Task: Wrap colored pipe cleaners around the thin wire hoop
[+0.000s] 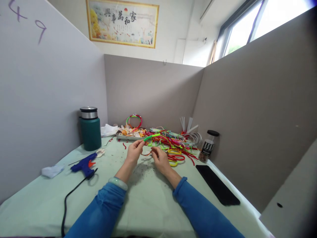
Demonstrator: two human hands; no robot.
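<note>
We stretch both forearms forward over the table [153, 211], our hands near each other but apart, fingers curled inward. Our left hand [135, 151] pinches a green band [151, 137] by its near end; our right hand [160, 159] pinches a thin brownish strand [146, 154]. The band looks bright and gently curved, slanting up and rightward from the left grip. The strand bows between both grips, below the band.

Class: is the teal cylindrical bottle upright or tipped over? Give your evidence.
Upright: the teal cylindrical bottle rests base-down on the pale green tablecloth, its silver and black top uppermost.
</note>
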